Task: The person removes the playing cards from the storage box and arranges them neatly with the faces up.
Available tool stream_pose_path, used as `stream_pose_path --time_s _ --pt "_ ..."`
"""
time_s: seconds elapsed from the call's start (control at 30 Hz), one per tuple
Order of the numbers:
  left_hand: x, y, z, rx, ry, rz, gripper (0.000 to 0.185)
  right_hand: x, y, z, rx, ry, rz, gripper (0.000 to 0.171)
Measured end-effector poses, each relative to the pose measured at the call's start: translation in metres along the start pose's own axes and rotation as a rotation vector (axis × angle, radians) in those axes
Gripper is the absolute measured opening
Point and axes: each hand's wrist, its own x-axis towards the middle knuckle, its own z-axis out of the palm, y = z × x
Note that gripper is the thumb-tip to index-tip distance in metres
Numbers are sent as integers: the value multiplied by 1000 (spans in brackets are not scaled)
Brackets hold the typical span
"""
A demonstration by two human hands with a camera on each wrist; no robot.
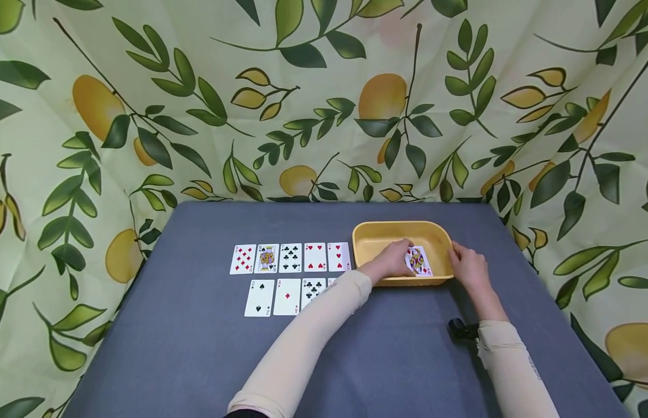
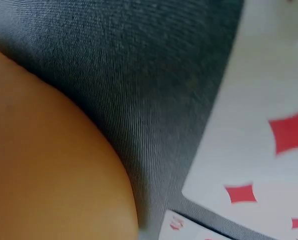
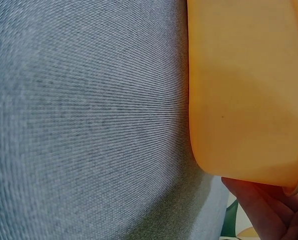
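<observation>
A yellow plastic tray (image 1: pixel 366 232) stands on the table at the right end of the cards. My left hand (image 1: pixel 391 259) reaches over its near left side, its fingers at the left edge of a face playing card (image 1: pixel 420 262) inside and pinching it. My right hand (image 1: pixel 469 267) grips the tray's right rim, thumb and fingers around the wall. In the right wrist view, the fingers (image 3: pixel 258 205) bend under the tray's corner. The left wrist view shows the tray's outer wall (image 2: pixel 54 160) beside a diamond card (image 2: pixel 248 150); the left hand is out of that view.
Face-up cards lie in two rows left of the tray, including a king (image 1: pixel 266 258), a two of spades (image 1: pixel 259 298) and an ace of diamonds (image 1: pixel 287 297). My left sleeve (image 1: pixel 313 337) covers part of the near row. A leaf-patterned curtain (image 1: pixel 324 87) hangs behind the grey-blue table (image 1: pixel 188 348).
</observation>
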Motion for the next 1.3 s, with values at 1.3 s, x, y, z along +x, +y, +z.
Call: stream_pose_path --time_s 1.3 --pt "-145 -81 -124 -122 52 -15 80 0 -1 2 -56 25 -47 46"
